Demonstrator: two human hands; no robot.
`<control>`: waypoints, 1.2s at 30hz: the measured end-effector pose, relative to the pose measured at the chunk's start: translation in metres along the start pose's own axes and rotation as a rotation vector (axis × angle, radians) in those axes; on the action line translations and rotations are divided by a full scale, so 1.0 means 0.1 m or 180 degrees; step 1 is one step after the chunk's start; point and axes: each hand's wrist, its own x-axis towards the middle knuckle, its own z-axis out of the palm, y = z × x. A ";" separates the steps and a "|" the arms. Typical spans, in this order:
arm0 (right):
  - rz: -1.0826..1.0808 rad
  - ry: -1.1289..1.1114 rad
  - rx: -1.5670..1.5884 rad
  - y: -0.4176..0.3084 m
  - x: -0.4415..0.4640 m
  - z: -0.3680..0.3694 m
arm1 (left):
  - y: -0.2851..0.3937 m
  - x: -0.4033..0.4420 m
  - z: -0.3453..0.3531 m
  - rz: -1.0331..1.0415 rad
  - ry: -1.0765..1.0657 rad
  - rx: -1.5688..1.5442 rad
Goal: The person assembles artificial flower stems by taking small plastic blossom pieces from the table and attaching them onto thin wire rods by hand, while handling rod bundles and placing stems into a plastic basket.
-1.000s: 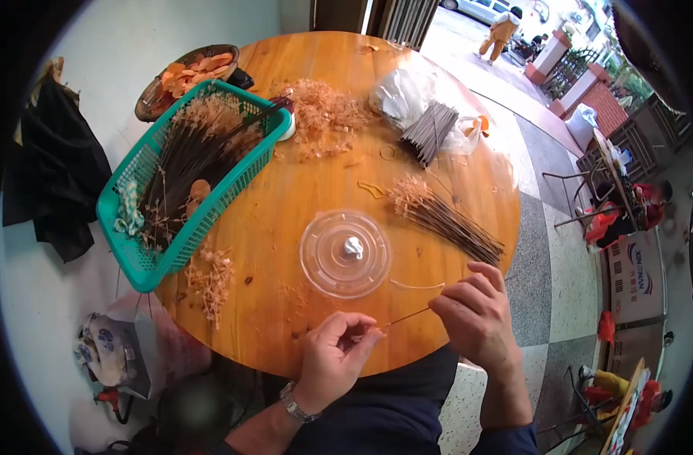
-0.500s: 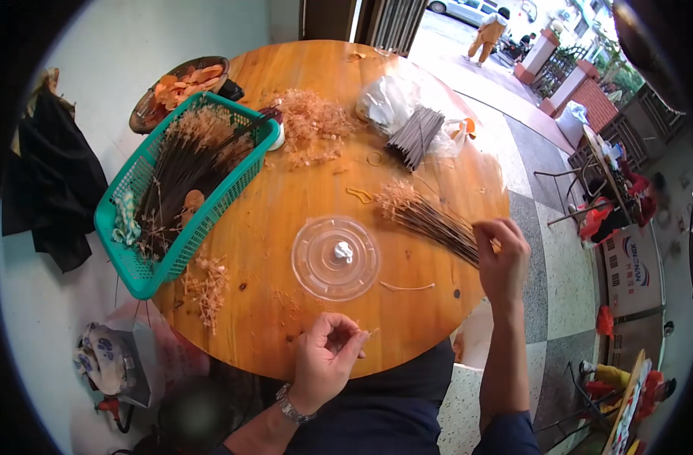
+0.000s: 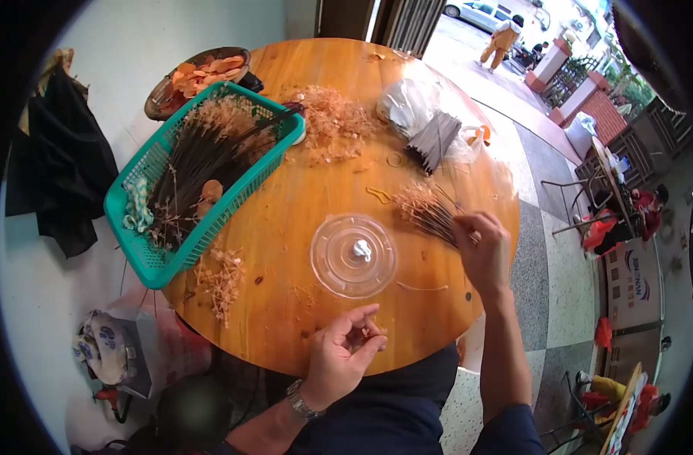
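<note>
My right hand (image 3: 483, 246) is closed at the stem ends of a bundle of dried flowers (image 3: 430, 211), which have small peach-orange heads and dark thin stems. One stem stands a little apart from the others, leading up to my fingertips. Near the table's front edge, my left hand (image 3: 345, 349) has thumb and fingertips pinched together, with the index finger stretched out. A tiny pale bit shows at that pinch, too small to name. Beyond it lies a round clear plastic lid (image 3: 331, 280) with a white lump (image 3: 362, 250) on it. A thin pale stem (image 3: 422, 287) rests right of the lid.
A green plastic basket (image 3: 244, 186) of dark-stemmed dried flowers stands left on the round wooden table (image 3: 286, 227). Behind are a bowl of orange pieces (image 3: 206, 76), loose peach sprigs (image 3: 331, 121), a plastic bag (image 3: 407, 106), grey sticks (image 3: 435, 142) and a yellow band (image 3: 377, 195).
My right hand has moved left along the bundle, with one stem now lifted apart. My left index finger has stretched out. The view has shifted slightly, so the table sits further right.
</note>
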 end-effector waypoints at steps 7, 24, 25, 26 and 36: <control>-0.0072 -0.0376 0.1139 -0.94 0.31 0.11 | 0.03 0.02 -0.09 0.0057 -0.0099 0.0259; -0.1793 -0.0989 -0.0590 -2.11 2.08 1.62 | -0.02 0.01 -0.14 -0.0099 -0.0223 0.0225; -0.1810 -0.1138 -0.0787 -2.14 2.12 1.63 | -0.05 0.01 -0.13 -0.0065 -0.0232 0.0144; -0.1826 -0.1285 -0.0983 -2.16 2.15 1.64 | -0.10 0.01 -0.12 -0.0030 -0.0240 0.0067; -0.1577 -0.1950 -0.1477 -2.16 2.33 1.74 | -0.01 0.01 -0.13 0.0431 -0.0135 0.0114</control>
